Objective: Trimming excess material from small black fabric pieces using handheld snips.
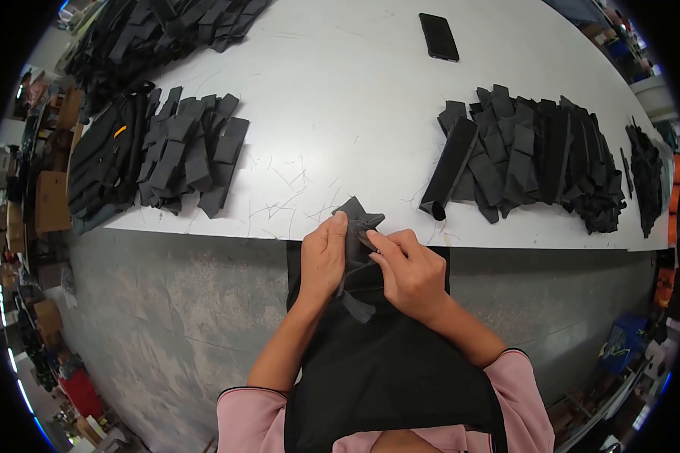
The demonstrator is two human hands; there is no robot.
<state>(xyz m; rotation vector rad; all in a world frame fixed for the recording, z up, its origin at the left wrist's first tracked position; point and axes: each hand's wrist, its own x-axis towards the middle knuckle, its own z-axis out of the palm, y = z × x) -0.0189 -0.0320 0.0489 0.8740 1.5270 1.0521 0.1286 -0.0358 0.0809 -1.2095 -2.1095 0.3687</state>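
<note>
A small black fabric piece (359, 219) is held at the near edge of the white table (340, 106), over my black apron. My left hand (323, 257) grips its left side with the thumb on top. My right hand (409, 273) pinches its right side with the fingertips. A narrow black strip (357, 308) hangs from the piece between my wrists.
A pile of black fabric pieces (181, 151) lies at the left of the table, with a bigger heap (159, 30) behind it. Another spread of black pieces (533, 155) lies at the right. A dark phone (438, 36) rests at the far side. Grey floor below.
</note>
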